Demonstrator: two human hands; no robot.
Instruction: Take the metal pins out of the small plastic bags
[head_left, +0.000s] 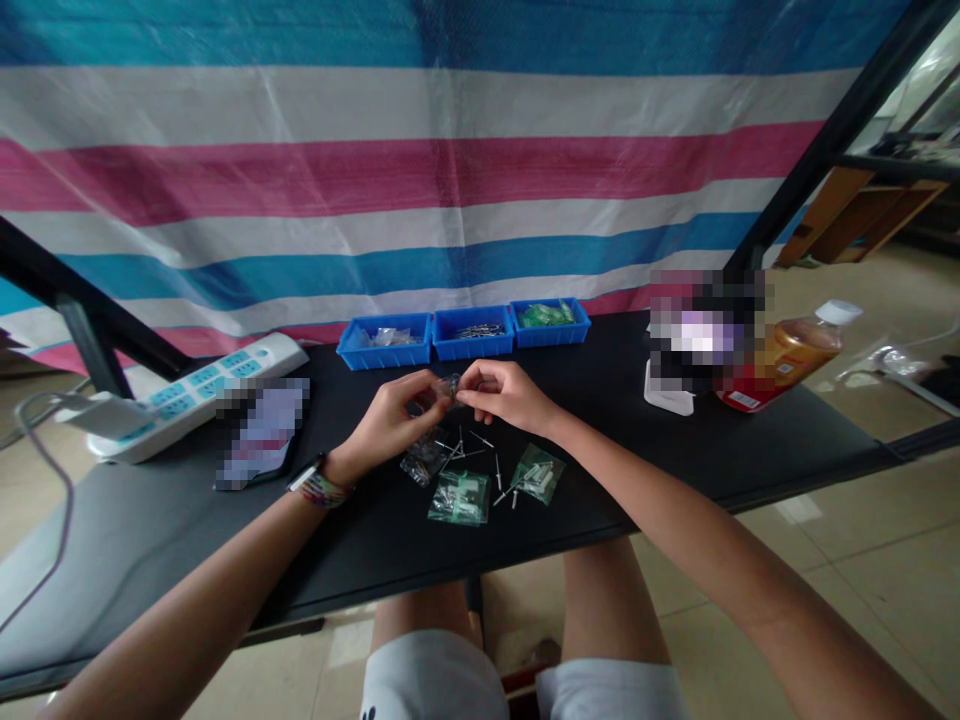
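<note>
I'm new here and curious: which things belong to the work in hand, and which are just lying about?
Likely in use:
clear packet, in left hand and right hand
metal pins
green packets
blue trays

Likely just lying about:
power strip
drink bottle

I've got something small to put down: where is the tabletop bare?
Bare patches: between the right hand and the white item, and in front of the power strip, outside the left forearm. It is crowded below the hands, with small bags and loose rivets, and at the back, where blue trays stand.
</note>
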